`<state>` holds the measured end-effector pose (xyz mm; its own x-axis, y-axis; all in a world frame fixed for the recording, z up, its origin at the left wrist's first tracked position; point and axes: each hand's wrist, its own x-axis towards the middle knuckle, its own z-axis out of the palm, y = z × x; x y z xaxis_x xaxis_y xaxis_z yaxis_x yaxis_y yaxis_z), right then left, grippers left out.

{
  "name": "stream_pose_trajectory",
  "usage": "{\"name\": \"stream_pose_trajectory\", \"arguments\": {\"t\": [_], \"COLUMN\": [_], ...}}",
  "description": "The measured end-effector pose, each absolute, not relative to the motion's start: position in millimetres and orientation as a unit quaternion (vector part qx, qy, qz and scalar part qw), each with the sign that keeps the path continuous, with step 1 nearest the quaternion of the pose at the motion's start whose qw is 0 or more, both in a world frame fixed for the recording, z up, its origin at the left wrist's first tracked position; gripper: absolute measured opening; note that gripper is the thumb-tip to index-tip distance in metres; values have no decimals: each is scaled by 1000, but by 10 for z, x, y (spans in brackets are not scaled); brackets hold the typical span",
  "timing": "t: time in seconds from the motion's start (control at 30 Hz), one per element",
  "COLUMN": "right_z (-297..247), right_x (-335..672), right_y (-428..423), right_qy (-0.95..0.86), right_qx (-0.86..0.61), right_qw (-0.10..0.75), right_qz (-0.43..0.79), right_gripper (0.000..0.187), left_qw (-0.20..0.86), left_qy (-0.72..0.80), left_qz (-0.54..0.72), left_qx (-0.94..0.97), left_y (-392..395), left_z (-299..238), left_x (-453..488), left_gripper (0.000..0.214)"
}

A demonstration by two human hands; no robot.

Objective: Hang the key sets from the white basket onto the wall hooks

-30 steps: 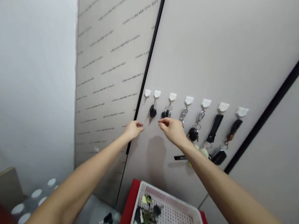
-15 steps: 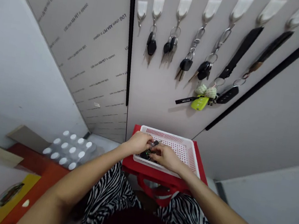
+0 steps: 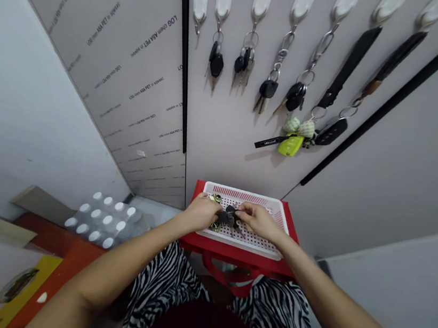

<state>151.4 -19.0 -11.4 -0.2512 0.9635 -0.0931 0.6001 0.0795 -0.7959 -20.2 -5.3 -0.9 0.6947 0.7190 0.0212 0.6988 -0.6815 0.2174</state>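
A bunch of dark keys (image 3: 228,216) is held between my two hands, just above a white perforated basket (image 3: 259,245). My left hand (image 3: 202,213) is closed on the left side of the bunch. From the right, my right hand (image 3: 255,220) pinches its other side with thumb and fingers. Small greenish metal pieces (image 3: 217,198) lie in the basket beside my left hand; their kind is too small to make out. Beneath the basket is a red bag (image 3: 292,222) whose handle hangs toward me.
White hooks (image 3: 262,0) line the grey panel ahead, most bearing keys; the leftmost hook (image 3: 199,8) carries none. A lime-green key fob (image 3: 290,145) hangs lowest at right. Bottles with white caps (image 3: 107,219) stand at left, near an orange surface (image 3: 73,255).
The key bunch has come up into clearer view between my hands. My right hand has shifted slightly right and up. The greenish pieces at the basket's left now show. The view has tilted slightly.
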Motion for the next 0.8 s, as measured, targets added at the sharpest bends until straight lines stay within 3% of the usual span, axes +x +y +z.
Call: {"name": "stream_pose_trajectory", "arguments": {"t": [0.2, 0.37, 0.53, 0.8], "right_z": [-56, 64, 225, 395], "right_x": [1565, 1506, 1443, 1250], "right_y": [-198, -178, -142, -103], "right_qy": [-600, -592, -655, -664], "right_qx": [-547, -540, -534, -506], "right_qw": [308, 348, 342, 368], "right_qz": [496, 487, 411, 408], "right_gripper": [20, 20, 15, 23], "left_qw": [193, 330, 343, 370], "left_qy": [399, 424, 447, 393], "left_qz": [137, 222, 312, 367], "left_qx": [886, 814, 765, 758], "left_y": [-22, 9, 85, 133], "left_z": [-15, 36, 199, 369], "left_x": [-108, -100, -165, -229], "left_gripper": [17, 15, 10, 9]}}
